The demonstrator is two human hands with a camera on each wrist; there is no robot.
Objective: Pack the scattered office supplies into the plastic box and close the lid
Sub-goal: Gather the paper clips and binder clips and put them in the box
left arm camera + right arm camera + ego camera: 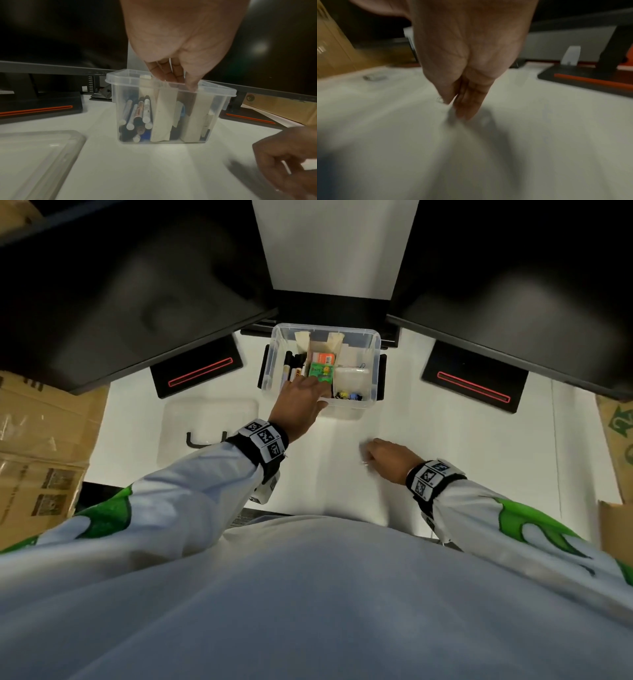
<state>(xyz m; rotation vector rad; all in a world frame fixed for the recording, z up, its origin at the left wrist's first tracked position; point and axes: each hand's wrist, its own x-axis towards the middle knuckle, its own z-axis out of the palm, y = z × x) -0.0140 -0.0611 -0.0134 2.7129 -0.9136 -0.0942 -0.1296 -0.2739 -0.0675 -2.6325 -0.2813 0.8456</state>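
Reaching left hand (297, 402) into one plastic box (373, 350), one lid (209, 419) beside

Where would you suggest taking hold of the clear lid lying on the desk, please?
Probably by its long side edges, with the hands coming from above. The lid lies flat on the desk, left of the plastic box, so only its raised rim offers purchase; the dark handle is partly hidden by the left sleeve.
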